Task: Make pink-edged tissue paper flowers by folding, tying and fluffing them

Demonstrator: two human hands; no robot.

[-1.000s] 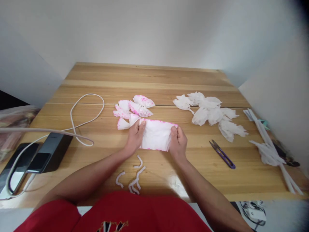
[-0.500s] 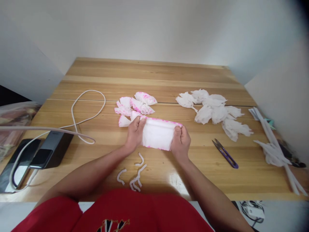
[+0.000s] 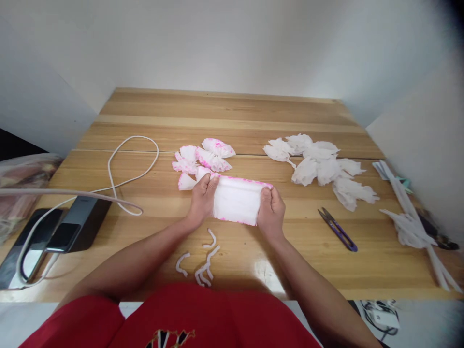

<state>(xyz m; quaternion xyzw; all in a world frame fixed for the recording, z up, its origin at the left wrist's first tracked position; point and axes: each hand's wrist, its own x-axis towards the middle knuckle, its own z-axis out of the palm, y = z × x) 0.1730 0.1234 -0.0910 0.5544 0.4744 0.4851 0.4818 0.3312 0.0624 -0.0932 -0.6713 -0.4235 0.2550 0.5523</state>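
A white tissue paper sheet [image 3: 237, 200] with pink-dyed edges is stretched flat between my hands, above the wooden table. My left hand [image 3: 203, 200] pinches its left side, thumb on top. On the right side, my right hand [image 3: 271, 210] grips it the same way. Just behind it lie gathered bow-shaped tissue pieces [image 3: 215, 154] with pink edges, one partly hidden by the sheet and left hand. Several short white twisted strips [image 3: 206, 266] rest on the table between my forearms.
Plain white gathered tissue pieces [image 3: 319, 164] lie at the back right. Purple-handled thread snips [image 3: 338, 229] are right of my right hand. Long white strips [image 3: 409, 212] run along the right edge. A white cable [image 3: 125, 181], a dark power bank [image 3: 78, 222] and a phone [image 3: 25, 246] occupy the left.
Almost nothing differs. Both hands hold the sheet in the same grip, and the view has shifted very slightly.
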